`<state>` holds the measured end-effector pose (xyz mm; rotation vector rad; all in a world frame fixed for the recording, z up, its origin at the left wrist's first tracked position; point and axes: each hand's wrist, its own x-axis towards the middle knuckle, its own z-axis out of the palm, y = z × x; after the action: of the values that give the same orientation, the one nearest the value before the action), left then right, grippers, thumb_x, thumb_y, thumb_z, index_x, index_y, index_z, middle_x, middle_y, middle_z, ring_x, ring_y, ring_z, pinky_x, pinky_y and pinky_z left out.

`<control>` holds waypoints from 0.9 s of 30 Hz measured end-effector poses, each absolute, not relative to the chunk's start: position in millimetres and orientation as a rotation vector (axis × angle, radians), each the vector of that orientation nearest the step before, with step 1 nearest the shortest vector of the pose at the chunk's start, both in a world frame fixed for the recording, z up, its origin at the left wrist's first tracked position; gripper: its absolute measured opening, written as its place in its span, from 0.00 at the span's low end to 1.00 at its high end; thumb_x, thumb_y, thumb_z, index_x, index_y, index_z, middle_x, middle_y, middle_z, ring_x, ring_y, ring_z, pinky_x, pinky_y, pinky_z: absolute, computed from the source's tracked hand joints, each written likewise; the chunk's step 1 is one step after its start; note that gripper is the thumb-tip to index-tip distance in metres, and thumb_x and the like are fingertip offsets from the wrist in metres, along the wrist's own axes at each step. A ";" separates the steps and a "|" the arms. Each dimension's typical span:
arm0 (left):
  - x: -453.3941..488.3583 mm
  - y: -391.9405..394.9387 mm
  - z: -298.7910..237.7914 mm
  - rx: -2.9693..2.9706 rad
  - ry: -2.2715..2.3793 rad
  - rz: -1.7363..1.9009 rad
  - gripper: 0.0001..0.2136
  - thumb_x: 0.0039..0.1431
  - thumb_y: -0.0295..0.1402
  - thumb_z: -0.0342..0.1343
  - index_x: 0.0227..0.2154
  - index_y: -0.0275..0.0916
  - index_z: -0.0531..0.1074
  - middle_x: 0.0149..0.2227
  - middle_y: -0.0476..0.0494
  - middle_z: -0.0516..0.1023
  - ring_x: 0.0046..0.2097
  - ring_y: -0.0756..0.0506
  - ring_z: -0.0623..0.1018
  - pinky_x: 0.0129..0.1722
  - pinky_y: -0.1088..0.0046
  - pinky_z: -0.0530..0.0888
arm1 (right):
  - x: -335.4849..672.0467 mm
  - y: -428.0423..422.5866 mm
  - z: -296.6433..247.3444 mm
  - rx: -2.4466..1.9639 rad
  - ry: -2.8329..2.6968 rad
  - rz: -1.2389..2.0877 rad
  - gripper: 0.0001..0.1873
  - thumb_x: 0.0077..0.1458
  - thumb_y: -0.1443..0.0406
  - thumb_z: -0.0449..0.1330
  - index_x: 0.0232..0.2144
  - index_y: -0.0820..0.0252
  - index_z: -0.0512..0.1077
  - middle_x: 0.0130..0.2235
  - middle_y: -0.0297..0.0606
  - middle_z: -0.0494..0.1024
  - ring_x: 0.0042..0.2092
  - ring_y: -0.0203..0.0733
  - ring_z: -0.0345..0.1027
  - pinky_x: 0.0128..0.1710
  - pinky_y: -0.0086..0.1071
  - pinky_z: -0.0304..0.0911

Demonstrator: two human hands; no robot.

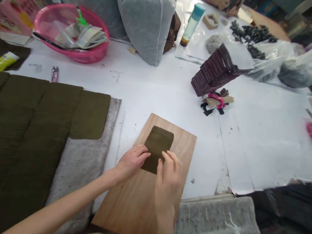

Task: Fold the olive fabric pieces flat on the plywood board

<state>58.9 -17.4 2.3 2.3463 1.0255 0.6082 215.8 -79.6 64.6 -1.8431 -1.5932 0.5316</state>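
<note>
A small olive-green fabric piece (pixel 160 140) with rounded corners lies flat on a light wooden board (pixel 127 208). At its left edge, my left hand (pixel 133 160) rests its fingertips and thumb on the cloth, fingers loosely bent. Along the right edge is my right hand (pixel 169 172), its fingers curved and apart, the tips touching or just over the fabric. Neither hand visibly lifts the cloth. To the left, stacks of similar olive-green fabric pieces (pixel 22 135) cover a grey padded mat (pixel 79 161), with a single pile (pixel 90 115) nearest the board.
Behind stand a pink basin (pixel 96 54) of papers, filled translucent bags (pixel 144 18) and a glue bottle (pixel 192 24). A stack of dark purple pieces (pixel 216 71) leans beside fabric scraps (pixel 217 102). Small pink-handled snips (pixel 55 74) lie at left. The table's edge (pixel 274 189) runs along the right front.
</note>
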 end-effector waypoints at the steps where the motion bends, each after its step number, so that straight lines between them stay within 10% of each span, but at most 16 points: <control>1: 64.6 -15.3 -0.6 2.382 1.033 0.592 0.14 0.60 0.23 0.46 0.45 0.37 0.72 0.46 0.37 0.74 0.52 0.41 0.71 0.51 0.60 0.72 | 214.2 -77.4 53.2 -1.933 -1.568 0.478 0.17 0.64 0.63 0.50 0.53 0.56 0.67 0.54 0.47 0.68 0.55 0.49 0.60 0.53 0.48 0.57; 27: 63.0 -43.9 -21.2 2.610 0.873 0.397 0.12 0.59 0.23 0.50 0.45 0.36 0.71 0.43 0.39 0.75 0.49 0.41 0.71 0.47 0.61 0.73 | 204.6 -118.2 8.1 -2.260 -1.708 0.338 0.15 0.60 0.71 0.52 0.48 0.60 0.70 0.48 0.44 0.74 0.49 0.45 0.65 0.48 0.39 0.55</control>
<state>63.0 -43.9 -21.2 2.6102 0.8726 0.3971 204.6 -118.2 8.1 -2.2602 -1.7083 0.3380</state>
